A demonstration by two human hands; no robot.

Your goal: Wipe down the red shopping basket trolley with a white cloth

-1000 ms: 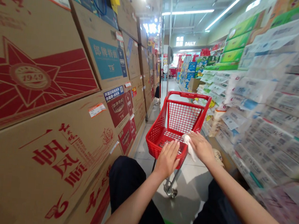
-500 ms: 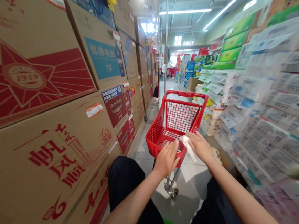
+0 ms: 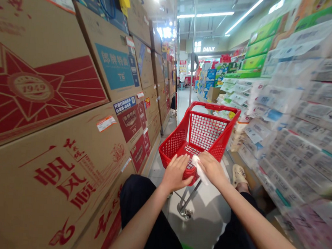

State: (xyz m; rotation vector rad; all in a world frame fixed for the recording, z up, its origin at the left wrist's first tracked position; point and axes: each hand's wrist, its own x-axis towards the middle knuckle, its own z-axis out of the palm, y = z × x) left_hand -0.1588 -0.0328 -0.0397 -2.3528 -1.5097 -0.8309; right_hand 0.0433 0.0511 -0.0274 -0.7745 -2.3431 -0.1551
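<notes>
A red plastic shopping cart (image 3: 209,132) with a mesh basket stands in front of me between my knees, its near end turned toward me. My left hand (image 3: 176,172) lies over the basket's near rim, fingers stretched out and thumb apart. Just to its right, my right hand (image 3: 212,169) presses a crumpled white tissue (image 3: 200,171) against the near right part of the rim. The tissue hangs down outside the basket. Below the basket show a grey metal leg and a caster wheel (image 3: 186,213).
Large cardboard boxes (image 3: 51,150) are stacked closely on my left. To the right rise piles of plastic-wrapped tissue packs (image 3: 307,112). My foot in a beige clog (image 3: 239,175) rests beside the cart. A metal pole (image 3: 194,31) stands beyond the cart, in the aisle.
The cart has turned, its near end shifting left and its far end right. Both hands have moved left with the rim. The beige clog shows more fully now.
</notes>
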